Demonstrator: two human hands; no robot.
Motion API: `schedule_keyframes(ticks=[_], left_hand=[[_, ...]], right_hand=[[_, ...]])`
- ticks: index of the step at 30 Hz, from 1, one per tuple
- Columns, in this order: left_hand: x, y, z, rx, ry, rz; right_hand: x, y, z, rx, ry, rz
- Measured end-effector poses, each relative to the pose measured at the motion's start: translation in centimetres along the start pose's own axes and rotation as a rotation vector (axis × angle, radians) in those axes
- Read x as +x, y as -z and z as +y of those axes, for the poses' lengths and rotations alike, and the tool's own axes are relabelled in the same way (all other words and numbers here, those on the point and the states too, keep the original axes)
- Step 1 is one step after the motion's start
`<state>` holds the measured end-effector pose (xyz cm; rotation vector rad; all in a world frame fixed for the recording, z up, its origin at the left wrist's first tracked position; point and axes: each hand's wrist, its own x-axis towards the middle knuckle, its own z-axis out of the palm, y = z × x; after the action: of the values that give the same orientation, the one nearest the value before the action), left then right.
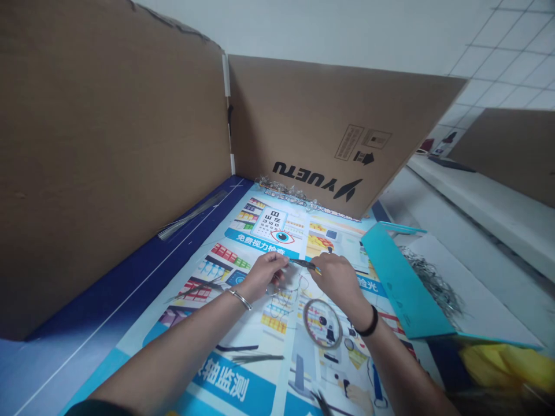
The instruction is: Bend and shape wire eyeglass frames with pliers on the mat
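My right hand (336,280) is closed around a pair of pliers (303,263) with dark jaws, which point left toward my other hand. My left hand (263,276) pinches thin wire (284,299) right at the plier tips. Fine loops of that wire hang below the fingers, and the exact pinched end is too small to make out. Under my right wrist lies a round coil of wire (306,326). Nearer to me, a small bundle of straight wires (260,358) rests on the printed poster (255,329).
Cardboard panels (299,115) wall the left and back. A tangled heap of clear and metallic bits (281,188) lies along the back. Long straight wires (195,215) sit at left. At right is a turquoise box (390,283) holding many wire pieces (431,280), beside yellow material (509,364).
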<state>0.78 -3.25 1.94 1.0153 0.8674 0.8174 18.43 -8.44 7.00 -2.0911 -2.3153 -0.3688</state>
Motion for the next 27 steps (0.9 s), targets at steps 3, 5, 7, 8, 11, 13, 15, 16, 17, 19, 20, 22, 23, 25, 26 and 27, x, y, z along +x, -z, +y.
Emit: schedule_keyframes(ticks=[3, 5, 7, 8, 11, 13, 15, 16, 17, 19, 20, 22, 23, 25, 26, 27], left_hand=[[0.05, 0.00, -0.12, -0.032, -0.007, 0.012], [0.08, -0.01, -0.16, -0.043, -0.005, 0.020], [0.07, -0.04, -0.17, -0.049, -0.003, 0.031], [0.06, -0.07, -0.17, -0.050, -0.002, 0.037], [0.00, -0.17, -0.18, -0.051, -0.006, 0.054], [-0.01, -0.24, -0.22, -0.054, -0.011, 0.064], [0.00, -0.28, -0.27, -0.056, -0.015, 0.075], [0.01, -0.29, -0.29, -0.057, -0.017, 0.079], [0.03, -0.29, -0.30, -0.057, -0.018, 0.082], [0.07, -0.30, -0.31, -0.058, -0.018, 0.083], [0.09, -0.30, -0.31, -0.056, -0.019, 0.084], [0.12, -0.33, -0.34, -0.043, -0.023, 0.086], [0.12, -0.35, -0.36, -0.033, -0.025, 0.087], [0.09, -0.38, -0.40, -0.008, -0.035, 0.086], [0.07, -0.39, -0.41, 0.008, -0.044, 0.084], [0.05, -0.40, -0.41, 0.029, -0.052, 0.078]], right_hand=[[-0.01, -0.13, -0.04, 0.000, -0.002, 0.004], [0.00, -0.19, -0.07, -0.001, -0.004, 0.004], [0.01, -0.23, -0.08, -0.001, -0.007, 0.000], [0.02, -0.25, -0.09, -0.002, -0.007, -0.001], [0.03, -0.26, -0.10, -0.011, -0.008, -0.009], [0.05, -0.27, -0.13, -0.014, -0.008, -0.020], [0.07, -0.30, -0.17, -0.015, -0.008, -0.033], [0.07, -0.32, -0.20, -0.015, -0.009, -0.038], [0.08, -0.35, -0.23, -0.016, -0.012, -0.042], [0.07, -0.40, -0.26, -0.018, -0.016, -0.042], [0.07, -0.41, -0.25, -0.019, -0.018, -0.040], [0.06, -0.40, -0.21, -0.019, -0.019, -0.037], [0.07, -0.37, -0.16, -0.018, -0.019, -0.038], [0.10, -0.27, -0.05, -0.012, -0.022, -0.045], [0.12, -0.21, 0.01, -0.011, -0.026, -0.049], [0.14, -0.15, 0.06, -0.012, -0.029, -0.051]])
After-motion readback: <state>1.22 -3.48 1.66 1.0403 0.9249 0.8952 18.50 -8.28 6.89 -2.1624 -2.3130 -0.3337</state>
